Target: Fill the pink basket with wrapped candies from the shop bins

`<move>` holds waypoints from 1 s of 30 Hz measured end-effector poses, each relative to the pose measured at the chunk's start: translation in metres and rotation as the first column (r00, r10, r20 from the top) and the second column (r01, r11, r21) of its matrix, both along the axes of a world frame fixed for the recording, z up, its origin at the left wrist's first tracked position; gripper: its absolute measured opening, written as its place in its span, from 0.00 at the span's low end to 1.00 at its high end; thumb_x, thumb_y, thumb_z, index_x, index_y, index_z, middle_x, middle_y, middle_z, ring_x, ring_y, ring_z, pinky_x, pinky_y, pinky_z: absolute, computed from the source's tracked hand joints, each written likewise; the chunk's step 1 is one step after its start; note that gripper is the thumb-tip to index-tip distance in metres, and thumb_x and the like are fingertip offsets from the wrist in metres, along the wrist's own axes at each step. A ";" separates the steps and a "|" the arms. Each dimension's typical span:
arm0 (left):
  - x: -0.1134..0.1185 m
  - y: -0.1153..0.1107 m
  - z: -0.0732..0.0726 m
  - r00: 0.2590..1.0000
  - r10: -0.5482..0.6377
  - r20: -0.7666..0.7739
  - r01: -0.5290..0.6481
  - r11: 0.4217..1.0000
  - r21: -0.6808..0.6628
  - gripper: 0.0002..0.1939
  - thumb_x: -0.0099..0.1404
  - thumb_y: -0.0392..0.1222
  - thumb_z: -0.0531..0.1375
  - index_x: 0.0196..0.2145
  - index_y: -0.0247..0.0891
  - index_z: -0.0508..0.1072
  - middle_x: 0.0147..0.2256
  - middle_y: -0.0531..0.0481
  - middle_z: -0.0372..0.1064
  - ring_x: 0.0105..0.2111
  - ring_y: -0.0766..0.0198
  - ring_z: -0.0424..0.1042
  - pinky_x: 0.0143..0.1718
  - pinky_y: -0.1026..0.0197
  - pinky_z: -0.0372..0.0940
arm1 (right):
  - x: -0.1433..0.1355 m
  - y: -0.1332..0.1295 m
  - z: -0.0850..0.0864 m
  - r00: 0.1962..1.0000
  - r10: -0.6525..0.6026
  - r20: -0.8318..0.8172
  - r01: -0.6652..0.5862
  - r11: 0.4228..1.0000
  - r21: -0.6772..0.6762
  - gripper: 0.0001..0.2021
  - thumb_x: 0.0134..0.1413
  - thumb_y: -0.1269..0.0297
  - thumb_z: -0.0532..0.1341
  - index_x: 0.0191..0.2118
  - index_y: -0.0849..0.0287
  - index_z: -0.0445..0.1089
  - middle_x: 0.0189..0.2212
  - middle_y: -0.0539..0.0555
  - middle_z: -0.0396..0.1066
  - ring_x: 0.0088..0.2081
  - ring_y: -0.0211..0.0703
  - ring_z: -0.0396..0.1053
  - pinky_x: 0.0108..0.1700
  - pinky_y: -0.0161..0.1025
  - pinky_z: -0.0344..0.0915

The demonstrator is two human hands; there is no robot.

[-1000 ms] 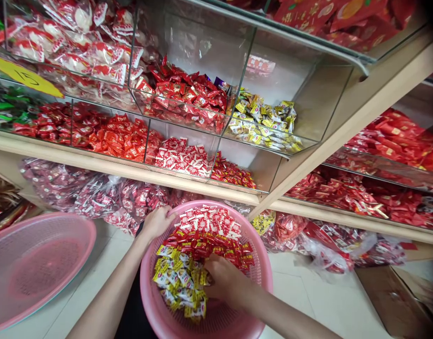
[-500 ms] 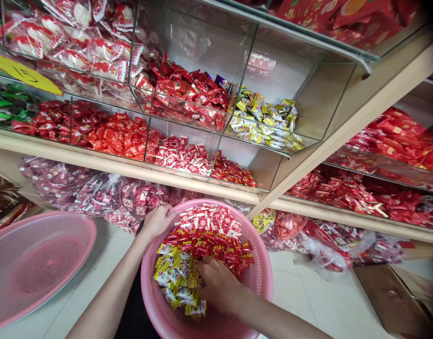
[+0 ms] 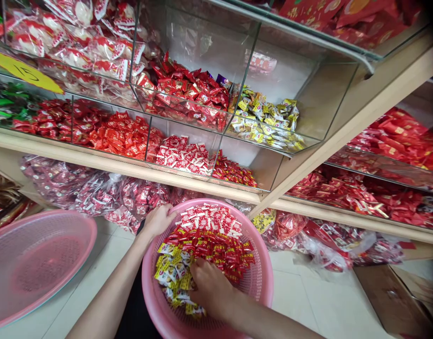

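A round pink plastic basket (image 3: 265, 270) with perforated walls holds wrapped candies in three groups. Red-and-white candies (image 3: 211, 219) lie at the far side, red candies with yellow print (image 3: 220, 245) across the middle, and yellow-and-white candies (image 3: 172, 270) at the near left. My left hand (image 3: 159, 220) is closed over the basket's upper left rim. Inside the basket, my right hand (image 3: 209, 285) is curled at the right edge of the yellow-and-white candies, beside the red ones. Its fingertips are hidden, seemingly closed on the yellow-and-white candies.
A second pink basket (image 3: 66, 270) stands on the floor at left. Glass-fronted candy bins (image 3: 188, 113) fill the shelves ahead, with a yellow tag (image 3: 26, 70) reading 15. Bagged candies (image 3: 100, 190) lie beneath the lowest shelf. A cardboard box (image 3: 389, 296) sits at lower right.
My right hand has shifted slightly left within the basket, against the yellow-and-white candies. My left hand stays on the rim.
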State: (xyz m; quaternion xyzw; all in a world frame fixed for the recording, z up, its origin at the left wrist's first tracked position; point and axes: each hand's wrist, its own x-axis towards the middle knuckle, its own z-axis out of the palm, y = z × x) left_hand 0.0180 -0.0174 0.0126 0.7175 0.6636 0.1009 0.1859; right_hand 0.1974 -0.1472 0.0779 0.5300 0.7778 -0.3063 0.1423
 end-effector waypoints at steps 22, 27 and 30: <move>0.000 0.000 -0.001 1.000 -0.013 0.011 0.013 1.000 0.007 0.18 0.65 0.54 0.47 0.31 0.41 0.69 0.30 0.48 0.74 0.33 0.58 0.73 0.29 0.63 0.54 | 0.035 0.036 -0.011 0.990 -0.086 -0.116 0.101 0.985 0.137 0.10 0.47 0.63 0.62 0.36 0.63 0.70 0.39 0.58 0.71 0.41 0.46 0.66 0.40 0.38 0.58; 0.000 0.000 -0.002 1.000 -0.008 0.021 0.008 1.000 0.018 0.18 0.65 0.54 0.47 0.30 0.41 0.68 0.30 0.48 0.74 0.32 0.58 0.73 0.28 0.63 0.54 | 0.017 0.030 -0.018 0.993 -0.040 -0.108 0.048 0.996 0.081 0.14 0.48 0.63 0.63 0.39 0.66 0.70 0.43 0.61 0.70 0.44 0.49 0.66 0.43 0.39 0.59; 0.000 0.000 -0.001 1.000 0.002 0.016 -0.002 1.000 0.006 0.17 0.65 0.54 0.47 0.31 0.41 0.69 0.30 0.48 0.74 0.33 0.59 0.73 0.29 0.63 0.54 | 0.016 0.030 -0.022 0.994 -0.049 -0.098 0.056 0.996 0.065 0.15 0.47 0.63 0.62 0.40 0.67 0.70 0.44 0.63 0.70 0.45 0.50 0.66 0.43 0.40 0.59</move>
